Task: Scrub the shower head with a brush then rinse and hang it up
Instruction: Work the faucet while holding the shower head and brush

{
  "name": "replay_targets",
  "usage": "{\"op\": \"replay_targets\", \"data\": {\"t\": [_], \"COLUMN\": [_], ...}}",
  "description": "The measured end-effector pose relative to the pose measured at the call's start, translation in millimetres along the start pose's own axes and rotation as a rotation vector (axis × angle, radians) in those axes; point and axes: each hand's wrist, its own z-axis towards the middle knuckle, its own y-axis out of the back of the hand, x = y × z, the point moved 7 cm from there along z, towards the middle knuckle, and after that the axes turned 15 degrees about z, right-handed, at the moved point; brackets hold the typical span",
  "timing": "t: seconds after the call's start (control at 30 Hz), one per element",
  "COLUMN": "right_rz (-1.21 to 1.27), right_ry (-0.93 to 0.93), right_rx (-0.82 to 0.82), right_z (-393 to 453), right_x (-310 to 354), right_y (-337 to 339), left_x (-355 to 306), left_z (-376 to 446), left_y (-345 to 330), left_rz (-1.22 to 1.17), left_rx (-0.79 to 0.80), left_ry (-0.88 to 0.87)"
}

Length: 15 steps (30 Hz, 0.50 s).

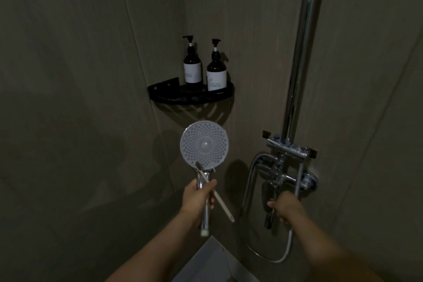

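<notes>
My left hand [198, 199] grips the chrome handle of the shower head [204, 144], whose round white nozzle face is upright and turned towards me. In the same grip lies a thin white brush [219, 201]; its bristle end rests against the lower rim of the face, and its handle slants down to the right. My right hand [285, 206] is at the chrome mixer tap [287, 176], fingers curled around its lever. The metal hose [270, 256] loops below the tap.
A black corner shelf [192, 95] carries two dark pump bottles [206, 68] above the shower head. A chrome riser pipe [302, 52] runs up from a bracket [289, 147] over the tap. Dim tiled walls meet in the corner.
</notes>
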Motion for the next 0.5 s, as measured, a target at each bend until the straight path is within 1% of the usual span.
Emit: {"op": "replay_targets", "data": {"t": [0.1,0.3,0.5], "right_rz": [-0.003,-0.129,-0.158], "right_ry": [0.013,0.020,0.025], "right_rx": [-0.002,-0.046,-0.036], "right_z": [-0.2,-5.0,-4.9], "right_x": [3.0,5.9,3.2], "right_y": [2.3,12.2,10.9], "left_x": [1.2,1.8,-1.9], "left_z": [2.2,3.0,3.8], "left_y": [-0.7,-2.7,-4.1], "left_rz": [0.004,-0.008,-0.012], "left_rx": [0.006,0.010,0.003], "left_ry": [0.002,-0.002,-0.015]}}
